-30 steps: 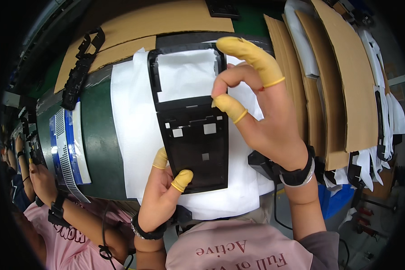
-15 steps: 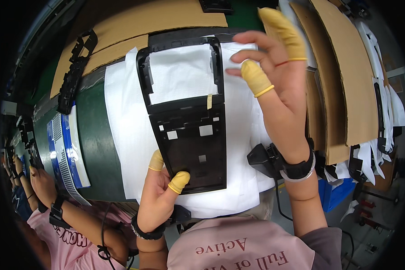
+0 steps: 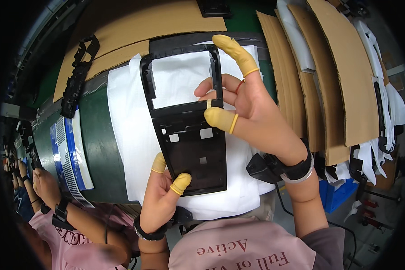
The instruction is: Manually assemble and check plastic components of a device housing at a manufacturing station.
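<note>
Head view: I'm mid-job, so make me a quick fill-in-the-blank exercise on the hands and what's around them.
The left hand grips the frame, its thumb in a finger cot coloured ____.
On the right hand, the cot-covered digit nearer the tape is the ____.
The cloth beneath the frame is ____.
In the picture, the blue strips lie to the cloth's ____.
Missing words: yellow; thumb; white; left.

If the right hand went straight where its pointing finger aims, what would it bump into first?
Past the top right corner of the black panelled frame, the right hand's pointing finger seems aimed at the flat brown cardboard sheet. Its height is unclear, so it might pass above it.
</note>
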The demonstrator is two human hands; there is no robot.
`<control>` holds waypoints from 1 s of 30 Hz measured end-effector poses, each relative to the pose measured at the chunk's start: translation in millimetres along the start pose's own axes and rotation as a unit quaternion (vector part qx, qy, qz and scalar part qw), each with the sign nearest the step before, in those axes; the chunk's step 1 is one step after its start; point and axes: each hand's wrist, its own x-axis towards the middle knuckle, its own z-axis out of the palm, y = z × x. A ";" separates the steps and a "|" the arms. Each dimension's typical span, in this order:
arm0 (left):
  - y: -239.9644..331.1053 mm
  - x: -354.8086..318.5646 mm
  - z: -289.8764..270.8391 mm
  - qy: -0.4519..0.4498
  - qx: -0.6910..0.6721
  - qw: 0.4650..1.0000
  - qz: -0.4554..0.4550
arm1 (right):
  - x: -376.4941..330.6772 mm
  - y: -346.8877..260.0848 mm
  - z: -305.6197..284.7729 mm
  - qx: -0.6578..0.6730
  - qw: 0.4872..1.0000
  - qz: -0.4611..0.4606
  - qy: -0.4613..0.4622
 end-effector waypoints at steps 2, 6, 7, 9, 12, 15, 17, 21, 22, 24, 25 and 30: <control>0.2 2.0 -0.6 0.002 0.002 1.000 0.002 | 3.5 1.3 0.0 0.031 0.999 0.005 0.004; 0.5 4.0 1.6 -0.008 -0.005 1.000 0.004 | 4.6 2.1 -1.4 0.031 0.999 0.010 0.021; 1.1 3.3 1.7 -0.006 -0.001 1.000 0.006 | 4.5 -0.7 -0.8 0.033 0.999 0.007 0.019; 1.4 2.5 1.9 -0.011 0.008 1.000 0.000 | 2.4 -8.6 0.4 0.069 0.993 0.086 0.049; -0.2 0.2 1.9 -0.009 -0.001 1.000 -0.005 | -0.6 -13.4 3.0 0.146 0.982 0.105 0.048; -1.4 -0.1 2.2 -0.014 -0.009 1.000 -0.010 | -0.2 11.0 0.0 -0.097 0.974 -0.134 0.157; -1.2 0.3 1.2 -0.012 -0.001 1.000 -0.006 | -1.5 2.5 -10.8 -0.169 0.957 -0.177 0.154; 0.9 4.6 0.9 -0.018 0.005 1.000 -0.007 | -1.6 -11.0 -15.3 -0.277 0.933 -0.219 0.064; 2.3 5.8 -0.3 -0.017 0.007 1.000 -0.002 | 0.2 -10.1 -11.9 -0.321 0.920 -0.224 0.032; 5.1 8.9 0.0 -0.022 0.012 1.000 -0.003 | 0.7 -14.6 -7.6 -0.380 0.908 -0.175 0.012; 5.8 10.2 1.8 -0.033 0.012 0.999 0.004 | 3.0 -11.7 -8.7 -0.393 0.893 -0.218 0.023; 3.5 10.8 -0.4 -0.025 0.010 1.000 0.009 | -7.0 -18.9 -7.5 -0.052 0.977 -0.121 0.170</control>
